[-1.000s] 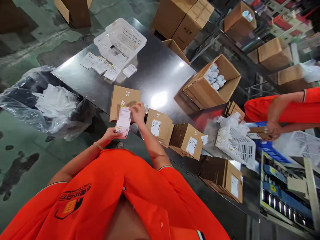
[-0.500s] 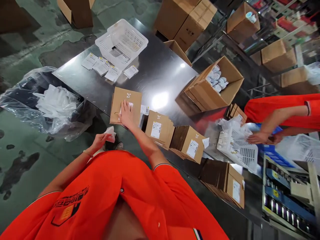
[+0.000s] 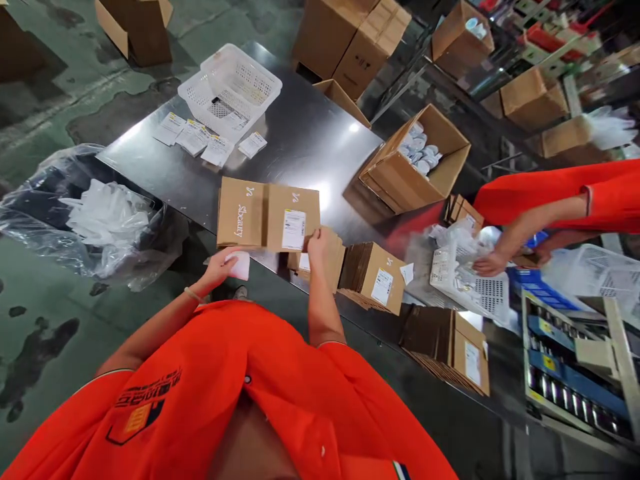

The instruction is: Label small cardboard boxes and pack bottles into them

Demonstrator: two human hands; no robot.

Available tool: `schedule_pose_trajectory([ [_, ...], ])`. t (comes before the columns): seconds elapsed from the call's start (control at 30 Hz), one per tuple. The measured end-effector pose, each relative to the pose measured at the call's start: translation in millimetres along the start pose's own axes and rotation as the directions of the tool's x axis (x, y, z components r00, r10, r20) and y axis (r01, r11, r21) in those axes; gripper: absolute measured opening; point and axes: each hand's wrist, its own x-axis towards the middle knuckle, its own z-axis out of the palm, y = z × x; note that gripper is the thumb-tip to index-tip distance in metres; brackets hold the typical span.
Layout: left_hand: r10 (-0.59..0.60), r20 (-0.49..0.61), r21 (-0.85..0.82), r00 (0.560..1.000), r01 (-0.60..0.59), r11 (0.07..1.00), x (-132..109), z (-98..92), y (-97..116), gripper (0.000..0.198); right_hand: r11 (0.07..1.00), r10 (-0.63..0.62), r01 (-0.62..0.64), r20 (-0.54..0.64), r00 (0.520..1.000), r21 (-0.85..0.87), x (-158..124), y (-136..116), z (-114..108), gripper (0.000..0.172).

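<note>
My left hand (image 3: 221,268) pinches a small white wad of paper (image 3: 241,265) below the near edge of the table. My right hand (image 3: 320,245) grips the lower right corner of a flat cardboard box (image 3: 280,217), which bears a white printed label (image 3: 294,230). This box overlaps the right side of a stack of flat cardboard boxes (image 3: 241,217) with "beauty" printed on top. Behind my right forearm stands a row of labelled flat boxes (image 3: 334,257), partly hidden, and another such row (image 3: 373,277) leans to its right.
Bundles of printed labels (image 3: 193,137) lie beside a white basket (image 3: 230,87) on the metal table (image 3: 310,143). An open carton (image 3: 415,160) holds white round items. A bin lined with plastic (image 3: 105,213) stands left. A co-worker's hands (image 3: 490,264) work over a white basket (image 3: 487,293).
My right hand has moved right, carrying a labelled flat box off the stack's middle toward the row. My left hand has come closer to the stack with the paper. The view has shifted slightly.
</note>
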Motion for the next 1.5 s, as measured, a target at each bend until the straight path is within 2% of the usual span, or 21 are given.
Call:
schedule_pose_trajectory([
  [0.07, -0.063, 0.029, -0.047, 0.998, 0.065, 0.997, -10, -4.5, -2, 0.043, 0.99, 0.1, -0.107, -0.078, 0.992, -0.091, 1, 29, -33, 0.04],
  [0.13, -0.146, 0.069, -0.082, 0.987, 0.152, 0.985, -17, -8.0, -4, 0.057, 0.981, 0.1, -0.125, -0.161, 0.982, -0.149, -11, 41, -48, 0.04],
  [0.17, -0.174, 0.084, -0.101, 0.981, 0.182, 0.978, -20, -8.4, -5, 0.065, 0.989, 0.037, -0.058, -0.15, 0.988, -0.136, -23, 39, -46, 0.041],
  [0.2, -0.188, 0.093, -0.121, 0.978, 0.198, 0.973, -22, -8.0, -5, 0.073, 0.995, -0.071, 0.066, -0.07, 0.995, -0.081, -38, 33, -38, 0.042],
  [0.23, -0.189, 0.089, -0.147, 0.978, 0.201, 0.969, -23, -7.1, -5, 0.077, 0.976, -0.216, 0.215, 0.074, 0.974, 0.028, -56, 25, -24, 0.041],
  [0.27, -0.186, 0.07, -0.183, 0.98, 0.196, 0.963, -22, -6.4, -4, 0.08, 0.924, -0.371, 0.327, 0.262, 0.891, 0.195, -75, 14, -5, 0.035],
  [0.3, -0.188, 0.037, -0.235, 0.982, 0.191, 0.953, -21, -6.4, -4, 0.081, 0.857, -0.504, 0.358, 0.462, 0.73, 0.37, -95, 4, 15, 0.031],
  [0.33, -0.203, -0.012, -0.297, 0.979, 0.19, 0.936, -18, -7.5, -4, 0.081, 0.808, -0.582, 0.32, 0.583, 0.567, 0.495, -113, -5, 35, 0.03],
  [0.37, -0.241, -0.076, -0.362, 0.968, 0.198, 0.911, -15, -9.8, -5, 0.079, 0.793, -0.603, 0.259, 0.643, 0.472, 0.552, -129, -13, 53, 0.029],
  [0.4, -0.297, -0.143, -0.419, 0.944, 0.214, 0.882, -11, -13.1, -6, 0.075, 0.794, -0.599, 0.195, 0.683, 0.419, 0.576, -142, -18, 68, 0.029],
  [0.43, -0.36, -0.206, -0.466, 0.91, 0.233, 0.854, -9, -17.0, -8, 0.07, 0.804, -0.576, 0.136, 0.701, 0.422, 0.579, -151, -22, 79, 0.029],
  [0.53, -0.506, -0.304, -0.537, 0.807, 0.294, 0.791, -8, -24.8, -15, 0.057, 0.803, -0.492, 0.007, 0.657, 0.571, 0.595, -159, -33, 89, 0.025],
  [0.57, -0.521, -0.297, -0.542, 0.8, 0.307, 0.782, -11, -24.4, -18, 0.058, 0.789, -0.475, -0.017, 0.628, 0.617, 0.614, -158, -37, 88, 0.029],
  [0.63, -0.48, -0.233, -0.521, 0.846, 0.308, 0.796, -20, -18.9, -20, 0.071, 0.768, -0.458, -0.03, 0.581, 0.672, 0.64, -153, -49, 84, 0.032],
  [0.73, -0.28, -0.094, -0.413, 0.955, 0.218, 0.884, -29, -7.3, -16, 0.093, 0.765, -0.479, -0.001, 0.569, 0.668, 0.644, -148, -64, 80, 0.023],
  [0.83, -0.158, -0.044, -0.305, 0.987, 0.137, 0.942, -26, -1.6, -9, 0.084, 0.769, -0.49, 0.013, 0.576, 0.654, 0.64, -147, -69, 79, 0.018],
  [1.07, -0.125, -0.107, -0.177, 0.986, 0.105, 0.979, -3, 7.0, -1, 0.069, 0.781, -0.476, 0.087, 0.5, 0.724, 0.618, -138, -62, 79, 0.013],
  [1.2, -0.133, -0.129, -0.172, 0.983, 0.11, 0.979, 4, 11.0, -3, 0.068, 0.79, -0.509, 0.241, 0.382, 0.772, 0.564, -146, -56, 72, 0.009],
  [1.3, -0.18, -0.06, -0.205, 0.982, 0.164, 0.965, 6, 5.1, -9, 0.068, 0.752, -0.573, 0.366, 0.271, 0.773, 0.548, -142, -58, 62, 0.013],
  [1.4, -0.307, 0.08, -0.185, 0.948, 0.317, 0.93, 1, 0.9, -18, 0.067, 0.747, -0.583, 0.422, 0.203, 0.786, 0.513, -108, -75, 59, 0.009],
  [1.5, -0.399, 0.124, -0.238, 0.908, 0.418, 0.877, -6, 9.1, -32, 0.07, 0.785, -0.566, 0.459, 0.178, 0.805, 0.417, -53, -105, 71, 0.006],
])
